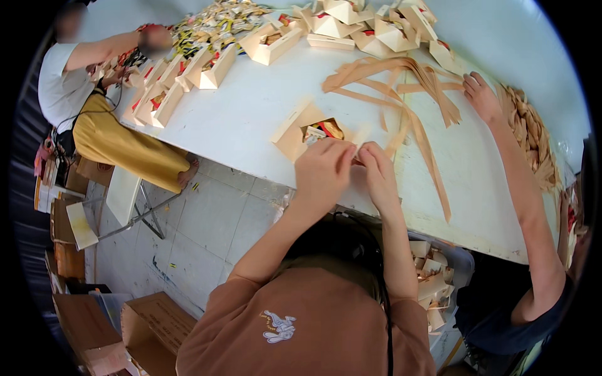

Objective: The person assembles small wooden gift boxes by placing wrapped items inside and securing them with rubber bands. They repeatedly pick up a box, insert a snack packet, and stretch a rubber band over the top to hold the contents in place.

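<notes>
A cream folded-paper box [290, 131], its top open, stands at the table's near edge. Red, gold and white wrapped packets [325, 130] show inside it. My left hand [323, 172] is closed in a pinch at the box's near side. Close beside it, my right hand [380, 174] pinches at the box's right corner, where a pale panel looks smeared by motion. The fingertips of both hands almost meet, and exactly what lies between them is hidden. A tan ribbon strip [421, 147] lies just right of my right hand.
More tan ribbons [407, 75] spread across the table [251, 125]. A co-worker's hand [481, 97] touches them from the right. Filled boxes [157, 103] and a packet heap [219, 25] stand at the far left, near another person [75, 75]. More boxes [338, 22] pile up behind.
</notes>
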Motion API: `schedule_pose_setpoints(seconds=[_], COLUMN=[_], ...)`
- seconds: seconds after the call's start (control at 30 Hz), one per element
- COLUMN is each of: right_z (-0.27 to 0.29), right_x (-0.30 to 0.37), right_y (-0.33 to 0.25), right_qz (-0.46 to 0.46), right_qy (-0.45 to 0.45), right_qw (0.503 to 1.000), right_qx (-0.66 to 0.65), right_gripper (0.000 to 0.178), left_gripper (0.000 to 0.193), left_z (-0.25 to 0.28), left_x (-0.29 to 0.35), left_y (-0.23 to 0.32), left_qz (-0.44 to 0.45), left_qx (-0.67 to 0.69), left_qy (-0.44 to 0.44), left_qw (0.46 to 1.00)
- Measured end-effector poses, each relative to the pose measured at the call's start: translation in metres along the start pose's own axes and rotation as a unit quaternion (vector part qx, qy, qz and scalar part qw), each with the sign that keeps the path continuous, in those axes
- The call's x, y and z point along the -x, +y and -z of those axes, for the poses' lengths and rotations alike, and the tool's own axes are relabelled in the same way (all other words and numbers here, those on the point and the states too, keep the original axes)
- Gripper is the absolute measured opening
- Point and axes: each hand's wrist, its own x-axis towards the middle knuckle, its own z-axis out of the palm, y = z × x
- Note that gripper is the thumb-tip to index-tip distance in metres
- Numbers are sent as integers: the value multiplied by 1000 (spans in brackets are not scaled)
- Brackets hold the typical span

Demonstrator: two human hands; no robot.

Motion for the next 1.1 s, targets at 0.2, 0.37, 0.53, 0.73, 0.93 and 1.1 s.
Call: schedule_pose_setpoints(seconds=[0.2, 0.37, 0.53, 0.73, 0.93, 1.1], right_z=[20, 33, 28, 33, 46, 73], right_x=[-3, -3, -1, 2, 4, 1], right_y=[-11, -9, -24, -20, -18, -33], right_qz=[-72, -30, -12, -33, -29, 29], right_qy=[30, 7, 6, 14, 26, 77], right_qw=[989, 982, 974, 981, 967, 897], right_qx=[129, 184, 228, 192, 254, 433], right_gripper=[34, 33, 29, 27, 30, 16], left_gripper=[29, 33, 30, 27, 26, 15], left_z=[-20, -25, -28, -26, -20, 42], left_x=[9, 8, 12, 7, -2, -36], left_y=[25, 32, 35, 35, 29, -19], left_qz=[82, 62, 15, -8, -6, 98], left_qx=[-20, -54, -67, -73, -68, 3], left_qy=[-64, -43, -45, -71, -48, -33], left_qw=[994, 996, 997, 995, 996, 995])
